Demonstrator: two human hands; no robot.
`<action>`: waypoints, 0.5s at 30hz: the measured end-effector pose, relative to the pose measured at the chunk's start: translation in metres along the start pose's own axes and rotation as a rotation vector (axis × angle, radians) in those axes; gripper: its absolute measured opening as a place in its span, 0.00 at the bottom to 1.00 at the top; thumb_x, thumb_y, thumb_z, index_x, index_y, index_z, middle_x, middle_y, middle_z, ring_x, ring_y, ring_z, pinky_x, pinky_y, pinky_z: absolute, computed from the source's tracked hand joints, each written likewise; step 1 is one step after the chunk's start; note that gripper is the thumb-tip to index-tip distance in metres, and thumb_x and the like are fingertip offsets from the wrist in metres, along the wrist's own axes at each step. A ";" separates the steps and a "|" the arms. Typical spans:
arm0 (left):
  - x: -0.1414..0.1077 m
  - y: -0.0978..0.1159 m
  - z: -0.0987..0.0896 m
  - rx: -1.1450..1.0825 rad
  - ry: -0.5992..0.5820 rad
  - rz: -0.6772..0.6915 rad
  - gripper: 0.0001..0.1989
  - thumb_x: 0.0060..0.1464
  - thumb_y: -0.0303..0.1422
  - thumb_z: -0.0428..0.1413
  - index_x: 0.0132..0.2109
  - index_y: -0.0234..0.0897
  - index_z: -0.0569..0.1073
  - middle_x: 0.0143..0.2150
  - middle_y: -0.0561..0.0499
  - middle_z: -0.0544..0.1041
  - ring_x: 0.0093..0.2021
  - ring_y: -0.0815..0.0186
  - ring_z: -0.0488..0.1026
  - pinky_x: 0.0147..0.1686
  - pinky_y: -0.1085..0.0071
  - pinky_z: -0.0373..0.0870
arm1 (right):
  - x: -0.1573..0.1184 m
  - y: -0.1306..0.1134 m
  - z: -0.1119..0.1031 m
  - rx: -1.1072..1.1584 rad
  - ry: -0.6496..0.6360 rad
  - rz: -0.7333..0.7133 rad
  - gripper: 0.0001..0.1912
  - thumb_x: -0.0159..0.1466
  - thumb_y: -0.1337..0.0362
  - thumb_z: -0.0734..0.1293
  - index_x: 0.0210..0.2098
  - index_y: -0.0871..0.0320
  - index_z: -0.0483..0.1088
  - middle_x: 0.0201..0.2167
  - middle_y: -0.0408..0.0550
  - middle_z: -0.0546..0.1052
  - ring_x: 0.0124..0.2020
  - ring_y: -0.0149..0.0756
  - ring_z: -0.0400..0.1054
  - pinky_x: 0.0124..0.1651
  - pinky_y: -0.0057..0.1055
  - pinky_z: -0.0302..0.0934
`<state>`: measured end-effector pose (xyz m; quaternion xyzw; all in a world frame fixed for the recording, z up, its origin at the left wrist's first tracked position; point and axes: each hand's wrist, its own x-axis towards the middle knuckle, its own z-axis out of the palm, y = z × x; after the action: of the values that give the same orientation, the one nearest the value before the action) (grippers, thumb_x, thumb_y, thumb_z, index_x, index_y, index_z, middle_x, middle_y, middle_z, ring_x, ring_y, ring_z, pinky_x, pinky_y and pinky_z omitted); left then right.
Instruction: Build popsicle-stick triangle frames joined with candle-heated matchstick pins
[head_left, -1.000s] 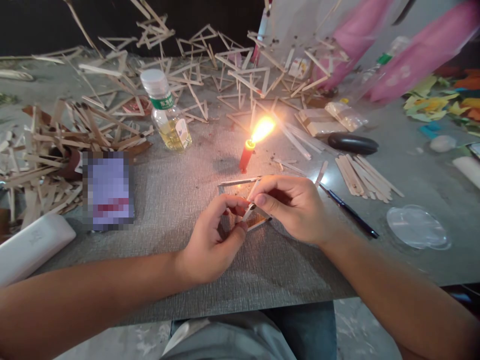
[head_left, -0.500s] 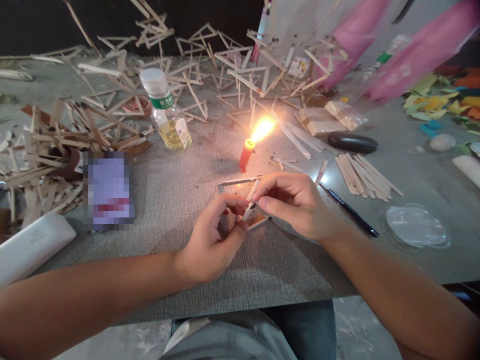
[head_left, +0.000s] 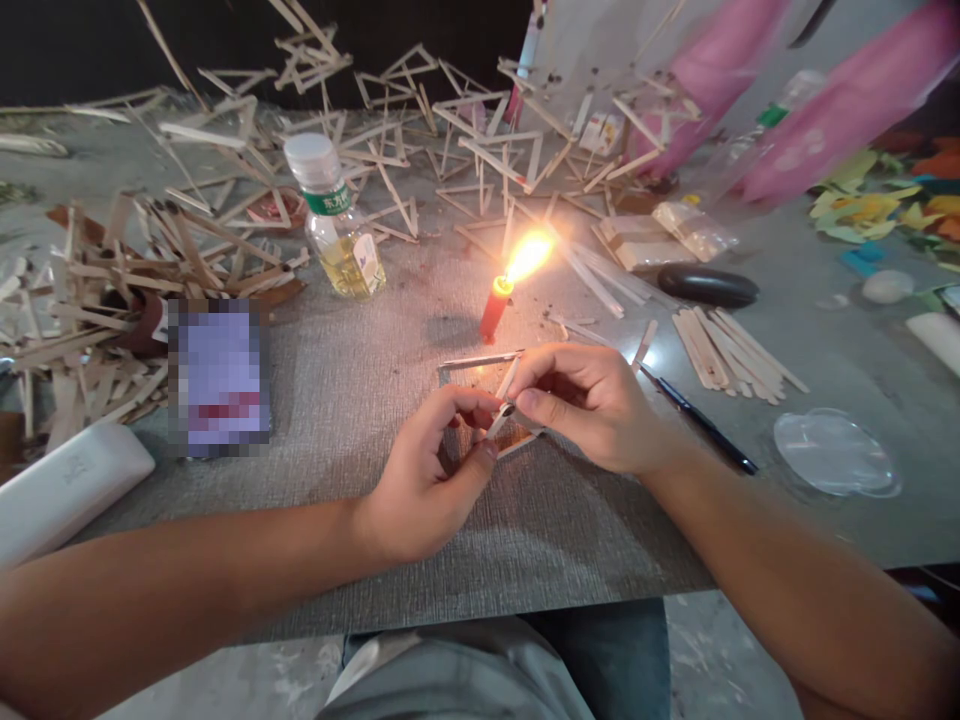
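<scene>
Before the candle, my left hand (head_left: 424,485) is closed in a pinch on a wooden craft stick (head_left: 499,422). My right hand (head_left: 604,410) pinches at the same spot, its thumb and index finger at the stick's dark upper end. Another pale stick rises between the right fingertips; how the two join is hidden. Around and beneath my fingers lies a frame of thin sticks (head_left: 480,362), partly covered by both hands. Just beyond stands a short red candle (head_left: 493,318), lit, its flame leaning right.
A bottle of yellow liquid (head_left: 352,265) stands left of the candle. Stick structures (head_left: 390,150) spread across the back, and a stick pile (head_left: 97,330) is at left. Rightward lie a black pen (head_left: 701,420), loose craft sticks (head_left: 735,350) and a clear plastic lid (head_left: 836,452).
Both hands keep nearly the same pinch at the stick. The whole view has shifted very slightly; nothing else has visibly moved.
</scene>
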<state>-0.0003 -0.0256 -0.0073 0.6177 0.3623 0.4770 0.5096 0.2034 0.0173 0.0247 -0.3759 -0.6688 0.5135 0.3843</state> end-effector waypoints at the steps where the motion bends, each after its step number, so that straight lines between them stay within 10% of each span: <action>1: 0.000 0.000 0.000 0.003 -0.004 0.001 0.09 0.65 0.26 0.57 0.50 0.41 0.73 0.39 0.51 0.72 0.33 0.69 0.67 0.34 0.71 0.67 | 0.000 0.001 0.000 -0.007 0.002 -0.005 0.08 0.68 0.59 0.72 0.36 0.58 0.76 0.32 0.48 0.78 0.33 0.33 0.71 0.32 0.31 0.63; 15: 0.001 0.000 -0.001 0.015 -0.014 0.020 0.09 0.64 0.26 0.57 0.50 0.41 0.72 0.38 0.52 0.72 0.32 0.69 0.65 0.32 0.71 0.65 | 0.000 0.005 0.001 0.026 -0.008 -0.033 0.09 0.68 0.58 0.73 0.36 0.57 0.76 0.32 0.47 0.78 0.33 0.33 0.71 0.32 0.31 0.63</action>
<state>-0.0008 -0.0249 -0.0073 0.6285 0.3562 0.4747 0.5028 0.2032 0.0182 0.0202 -0.3578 -0.6698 0.5171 0.3949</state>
